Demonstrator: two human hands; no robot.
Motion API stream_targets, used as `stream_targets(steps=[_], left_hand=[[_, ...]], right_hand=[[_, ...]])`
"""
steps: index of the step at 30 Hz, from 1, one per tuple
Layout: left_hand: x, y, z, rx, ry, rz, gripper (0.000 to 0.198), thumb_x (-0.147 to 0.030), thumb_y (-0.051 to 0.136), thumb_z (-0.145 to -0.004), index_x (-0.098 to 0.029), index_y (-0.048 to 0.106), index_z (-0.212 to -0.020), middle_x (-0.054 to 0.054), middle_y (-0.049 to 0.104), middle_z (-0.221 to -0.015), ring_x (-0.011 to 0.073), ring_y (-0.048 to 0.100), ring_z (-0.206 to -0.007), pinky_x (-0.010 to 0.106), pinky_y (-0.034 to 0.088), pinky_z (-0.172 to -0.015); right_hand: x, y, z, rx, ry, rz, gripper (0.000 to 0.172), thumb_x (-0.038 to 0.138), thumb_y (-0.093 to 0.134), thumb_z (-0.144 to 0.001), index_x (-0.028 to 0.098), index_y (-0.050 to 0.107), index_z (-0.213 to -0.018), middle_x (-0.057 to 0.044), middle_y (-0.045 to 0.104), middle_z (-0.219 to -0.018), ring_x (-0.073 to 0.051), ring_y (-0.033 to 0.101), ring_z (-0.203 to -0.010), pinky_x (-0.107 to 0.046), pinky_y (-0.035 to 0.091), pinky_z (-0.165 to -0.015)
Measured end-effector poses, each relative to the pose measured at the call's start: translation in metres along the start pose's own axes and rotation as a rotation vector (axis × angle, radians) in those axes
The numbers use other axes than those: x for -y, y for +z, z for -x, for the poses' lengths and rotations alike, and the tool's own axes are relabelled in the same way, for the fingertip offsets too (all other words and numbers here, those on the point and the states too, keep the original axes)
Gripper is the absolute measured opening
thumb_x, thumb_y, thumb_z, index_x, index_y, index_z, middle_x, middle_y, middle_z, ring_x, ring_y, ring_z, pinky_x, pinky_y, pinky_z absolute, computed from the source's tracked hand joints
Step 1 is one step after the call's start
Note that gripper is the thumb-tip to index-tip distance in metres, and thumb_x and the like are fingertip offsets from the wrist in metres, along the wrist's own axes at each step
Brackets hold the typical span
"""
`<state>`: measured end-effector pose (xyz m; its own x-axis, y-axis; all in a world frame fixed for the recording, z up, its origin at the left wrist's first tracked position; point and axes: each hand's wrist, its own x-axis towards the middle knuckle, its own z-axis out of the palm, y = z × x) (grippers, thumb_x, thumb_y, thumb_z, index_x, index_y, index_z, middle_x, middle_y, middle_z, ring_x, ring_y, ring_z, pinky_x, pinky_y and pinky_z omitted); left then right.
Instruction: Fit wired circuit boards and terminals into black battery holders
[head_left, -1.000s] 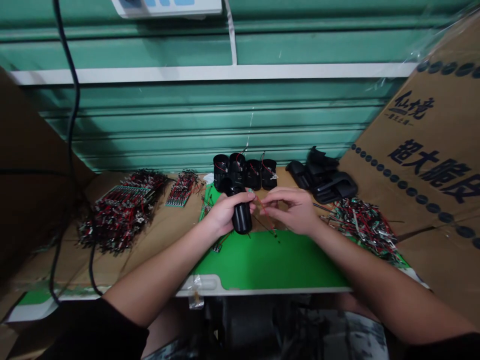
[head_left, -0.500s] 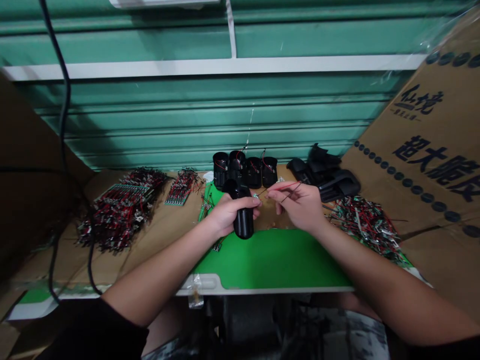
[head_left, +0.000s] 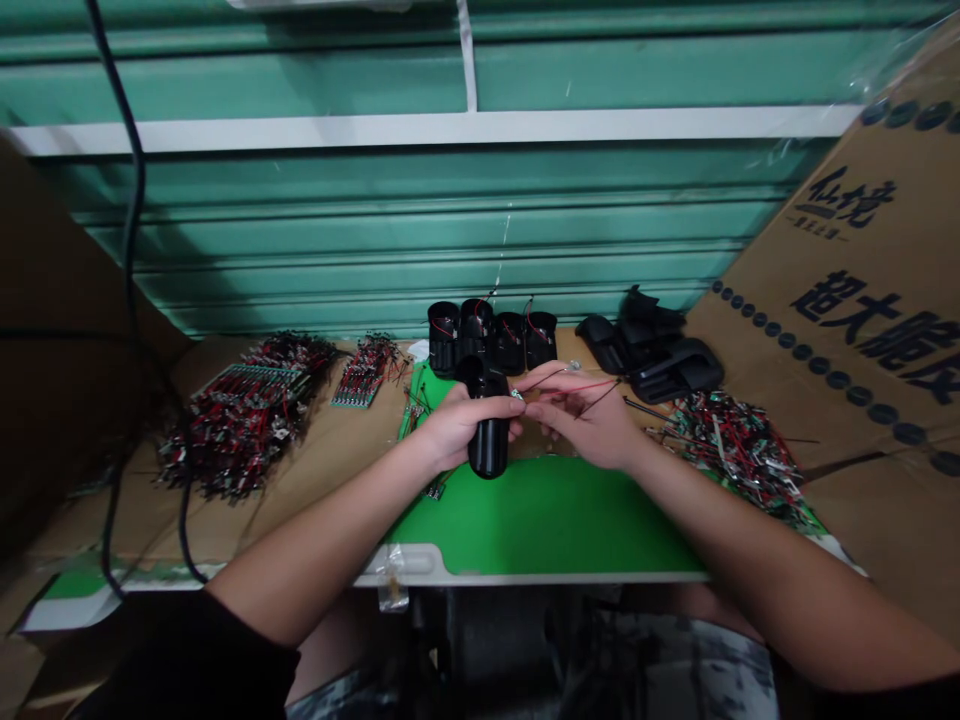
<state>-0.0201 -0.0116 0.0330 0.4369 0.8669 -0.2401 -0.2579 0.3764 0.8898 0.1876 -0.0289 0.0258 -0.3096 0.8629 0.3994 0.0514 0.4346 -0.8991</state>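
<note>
My left hand point(head_left: 459, 425) is closed around a glossy black plastic housing point(head_left: 489, 445), held upright with its open end at the top. Its thumb presses near a small circuit board point(head_left: 517, 396) at the housing's right side. Close against it, my right hand point(head_left: 589, 415) pinches at the board, and thin red and black wires point(head_left: 592, 386) trail across its fingers. How the fingertips grip the board is too small to tell. Behind my hands stand several black housings point(head_left: 508, 342) with red wires at their tops.
Piles of wired circuit boards lie on the left point(head_left: 240, 420) and right point(head_left: 739, 455). Black curved plastic parts point(head_left: 656, 350) rest at the back right. A green mat point(head_left: 555, 520) covers the front. A printed cardboard sheet point(head_left: 862, 300) stands right; a black cable point(head_left: 131, 230) hangs left.
My right hand has moved left and in, so its fingertips now meet the left thumb at the small board. The left hand keeps its hold on the housing.
</note>
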Motion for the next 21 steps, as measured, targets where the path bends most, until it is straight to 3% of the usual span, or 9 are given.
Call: stream_targets(steps=[3, 7, 12, 16, 21], left_hand=[[-0.001, -0.0004, 0.0, 0.026, 0.01, -0.022, 0.034, -0.028, 0.098, -0.061, -0.009, 0.077, -0.08, 0.007, 0.072, -0.068, 0.0137, 0.068, -0.057, 0.023, 0.054, -0.054], [-0.0014, 0.0003, -0.0002, 0.034, 0.0, -0.027, 0.035, -0.03, 0.098, -0.063, -0.009, 0.076, -0.08, 0.006, 0.072, -0.068, 0.0137, 0.068, -0.059, 0.022, 0.054, -0.056], [-0.0019, 0.0007, -0.0025, 0.063, -0.03, 0.062, 0.032, -0.035, 0.092, -0.074, -0.009, 0.076, -0.086, 0.01, 0.076, -0.078, 0.017, 0.072, -0.065, 0.027, 0.058, -0.062], [-0.0013, 0.0003, -0.0048, 0.105, -0.081, 0.164, 0.027, -0.028, 0.08, -0.074, -0.009, 0.075, -0.093, 0.014, 0.078, -0.082, 0.025, 0.077, -0.072, 0.037, 0.063, -0.073], [0.004, 0.0052, -0.004, 0.027, 0.014, 0.159, 0.031, -0.015, 0.076, -0.071, -0.014, 0.067, -0.101, 0.011, 0.079, -0.085, 0.027, 0.078, -0.072, 0.044, 0.064, -0.078]], right_hand=[[-0.0027, -0.0006, 0.0001, 0.004, -0.033, 0.009, 0.026, 0.039, 0.082, -0.096, 0.026, 0.083, -0.118, -0.009, 0.073, -0.119, -0.017, 0.07, -0.082, -0.03, 0.06, -0.063], [-0.0046, -0.0003, 0.0004, 0.026, -0.004, -0.061, 0.024, 0.039, 0.082, -0.097, 0.026, 0.082, -0.117, -0.008, 0.073, -0.115, -0.013, 0.069, -0.07, -0.028, 0.06, -0.058], [-0.0038, -0.0022, -0.0002, -0.044, 0.004, -0.069, 0.025, 0.042, 0.083, -0.096, 0.025, 0.083, -0.114, -0.007, 0.073, -0.113, -0.012, 0.066, -0.065, -0.028, 0.06, -0.056], [-0.0057, -0.0059, -0.0011, -0.112, -0.063, 0.085, 0.023, 0.039, 0.084, -0.095, 0.024, 0.083, -0.112, -0.008, 0.073, -0.111, -0.016, 0.072, -0.077, -0.03, 0.061, -0.062], [-0.0103, -0.0101, -0.0024, -0.093, -0.191, 0.319, 0.017, 0.03, 0.08, -0.098, 0.027, 0.084, -0.113, -0.007, 0.077, -0.108, -0.02, 0.075, -0.087, -0.033, 0.062, -0.071]])
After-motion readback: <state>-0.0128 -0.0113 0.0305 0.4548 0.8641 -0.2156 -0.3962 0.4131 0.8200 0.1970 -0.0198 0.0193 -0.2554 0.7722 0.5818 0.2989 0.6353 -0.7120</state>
